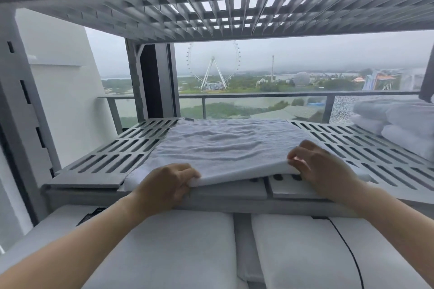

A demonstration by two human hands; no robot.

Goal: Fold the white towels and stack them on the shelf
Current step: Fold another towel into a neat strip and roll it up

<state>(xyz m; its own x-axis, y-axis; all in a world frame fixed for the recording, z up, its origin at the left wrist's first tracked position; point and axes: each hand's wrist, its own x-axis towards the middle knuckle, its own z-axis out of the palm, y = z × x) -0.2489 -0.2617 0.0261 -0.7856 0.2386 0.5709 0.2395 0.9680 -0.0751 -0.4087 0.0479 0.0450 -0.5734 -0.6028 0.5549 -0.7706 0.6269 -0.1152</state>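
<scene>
One towel (225, 145) lies flat on the slatted shelf (122, 148), fold not yet made — left hand (164, 185) and right hand (324, 166) pinch its near edge. Folded stack (404, 122) sits far right.

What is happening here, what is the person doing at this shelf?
A person is folding a white towel that lies spread on the grey slotted shelf. The left hand and the right hand each pinch its near edge, lifted slightly off the shelf. Folded towels already sit stacked at the shelf's right end.
</scene>
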